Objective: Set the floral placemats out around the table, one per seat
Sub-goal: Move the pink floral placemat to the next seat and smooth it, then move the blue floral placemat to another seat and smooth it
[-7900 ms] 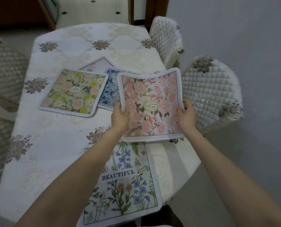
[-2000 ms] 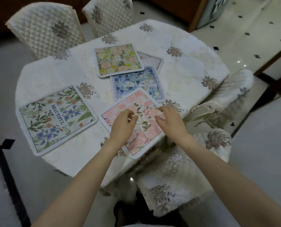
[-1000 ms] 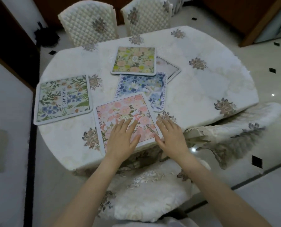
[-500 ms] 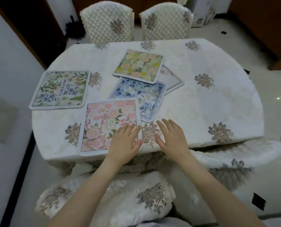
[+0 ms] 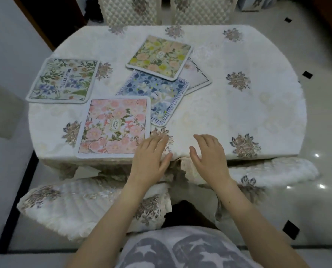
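A pink floral placemat (image 5: 114, 126) lies flat at the table's near edge, left of my hands. A green "BEAUTIFUL" placemat (image 5: 63, 81) lies at the left end. In the middle a yellow floral placemat (image 5: 159, 57) overlaps a blue floral placemat (image 5: 159, 97) and a pale placemat (image 5: 195, 76), mostly hidden beneath them. My left hand (image 5: 151, 157) hovers open just right of the pink mat, off it. My right hand (image 5: 209, 155) is open over the table's near edge and holds nothing.
The table (image 5: 248, 117) wears a white embroidered cloth. Quilted chairs stand at the near left (image 5: 74, 204), the near right (image 5: 273, 171) and the far side (image 5: 130, 10), (image 5: 200, 10). A grey wall (image 5: 8, 55) runs along the left; tiled floor (image 5: 316, 35) on the right.
I let go of the pink placemat after laying it at the table edge. Both hands slid off it to the right as my view swung around the table.
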A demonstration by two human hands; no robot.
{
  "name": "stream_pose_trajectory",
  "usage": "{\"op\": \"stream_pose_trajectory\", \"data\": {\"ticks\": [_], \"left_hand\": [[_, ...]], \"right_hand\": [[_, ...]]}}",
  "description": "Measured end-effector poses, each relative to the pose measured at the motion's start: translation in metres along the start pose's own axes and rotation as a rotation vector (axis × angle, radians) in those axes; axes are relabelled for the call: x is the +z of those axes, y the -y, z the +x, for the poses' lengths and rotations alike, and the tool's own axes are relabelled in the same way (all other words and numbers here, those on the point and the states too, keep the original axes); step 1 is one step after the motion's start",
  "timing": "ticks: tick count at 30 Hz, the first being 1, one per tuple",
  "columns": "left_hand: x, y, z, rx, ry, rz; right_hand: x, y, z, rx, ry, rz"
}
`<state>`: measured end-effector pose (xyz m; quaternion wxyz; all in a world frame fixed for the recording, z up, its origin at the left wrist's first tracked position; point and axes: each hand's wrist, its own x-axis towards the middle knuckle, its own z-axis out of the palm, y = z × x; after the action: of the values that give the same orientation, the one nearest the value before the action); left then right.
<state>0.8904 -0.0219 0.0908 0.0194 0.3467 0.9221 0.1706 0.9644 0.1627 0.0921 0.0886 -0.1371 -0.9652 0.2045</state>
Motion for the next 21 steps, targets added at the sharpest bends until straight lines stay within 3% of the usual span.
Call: {"op": "stream_pose_trajectory", "data": {"ticks": [11,21], "left_hand": [[0.025,-0.035,0.045,-0.068,-0.023,-0.031],[0.052,-0.035,0.142,-0.233,-0.019,0.013]], "right_hand": [[-0.019,-0.059,0.031,-0.059,-0.018,-0.025],[-0.015,-0.122,0.140,-0.149,0.163,0.103]]}}
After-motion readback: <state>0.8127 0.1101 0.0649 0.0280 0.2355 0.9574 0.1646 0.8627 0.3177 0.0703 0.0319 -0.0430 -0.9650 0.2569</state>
